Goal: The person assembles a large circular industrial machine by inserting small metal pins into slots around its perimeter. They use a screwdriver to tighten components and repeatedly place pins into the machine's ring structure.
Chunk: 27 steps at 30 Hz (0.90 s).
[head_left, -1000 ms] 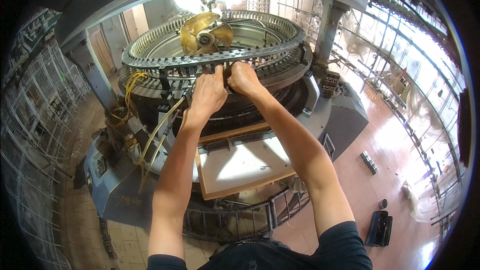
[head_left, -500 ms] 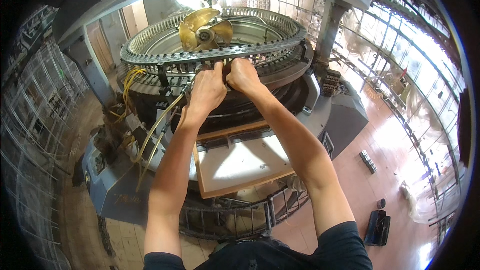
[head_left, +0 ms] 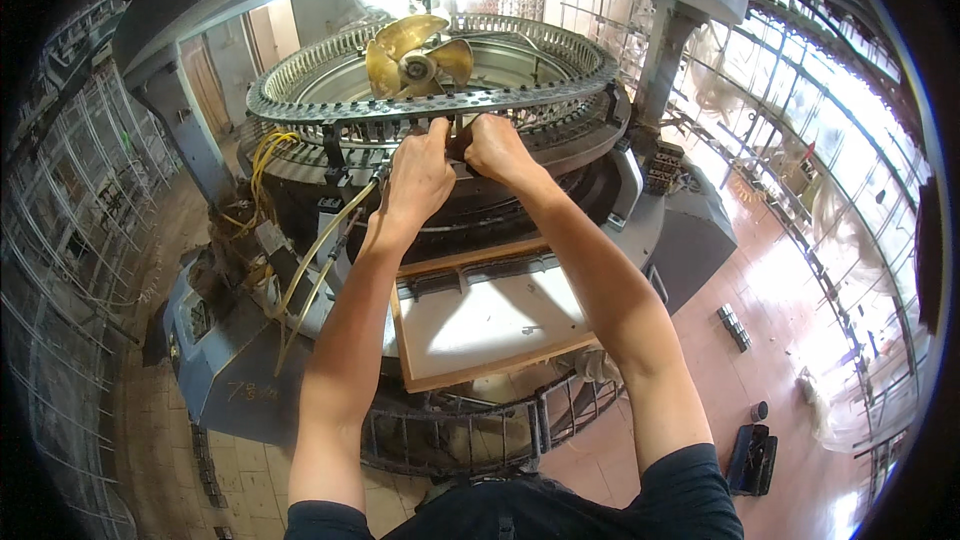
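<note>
My left hand (head_left: 420, 168) is raised to the front of a large circular knitting machine, just under its ring (head_left: 325, 110) of dark, toothed-looking fittings. Its index finger points upward while the other fingers curl in. Close beside it, my right hand (head_left: 498, 150) is closed, with its knuckles facing me. Both sets of fingertips reach in below the ring, and whatever they grip is hidden behind the hands. A yellow hose (head_left: 318, 248) runs down to the left of my left wrist. Behind the ring stands a brass-coloured fan (head_left: 400, 48).
Below my forearms sits a wood-framed white panel (head_left: 500, 364). Yellow cables (head_left: 264, 162) hang at the left of the machine. A grey post (head_left: 655, 90) rises at the right. On the right floor lie a black open case (head_left: 752, 460), a small round tin (head_left: 760, 410) and a dark metal block (head_left: 733, 328).
The view has shifted slightly. My hands stay at the same place under the ring, the right one a little farther to the right with its wrist turned slightly.
</note>
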### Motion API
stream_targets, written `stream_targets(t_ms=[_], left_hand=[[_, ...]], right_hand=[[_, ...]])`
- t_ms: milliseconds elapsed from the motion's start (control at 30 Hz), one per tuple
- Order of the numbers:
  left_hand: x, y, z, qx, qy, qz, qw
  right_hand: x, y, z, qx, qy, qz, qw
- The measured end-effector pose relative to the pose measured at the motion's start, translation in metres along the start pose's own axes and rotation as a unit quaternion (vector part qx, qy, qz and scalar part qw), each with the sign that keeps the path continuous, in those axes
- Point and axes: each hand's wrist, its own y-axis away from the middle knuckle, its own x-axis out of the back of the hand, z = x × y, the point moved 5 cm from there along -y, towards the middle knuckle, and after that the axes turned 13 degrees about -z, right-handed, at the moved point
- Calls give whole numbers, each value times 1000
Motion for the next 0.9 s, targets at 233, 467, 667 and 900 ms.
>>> stream_targets(t_ms=[233,467,667,900], left_hand=[[-2,0,-1,23,1,-5,1000],[-4,-1,-3,28,-16,-35,999],[-4,-2,-3,21,-10,-43,999],[-5,-2,-1,-18,-55,-75,995]], right_hand=[[1,9,-4,68,82,-46,993],[4,22,-7,129,53,26,990],[3,17,-1,102,18,17,994],[5,21,-4,121,30,16,992]])
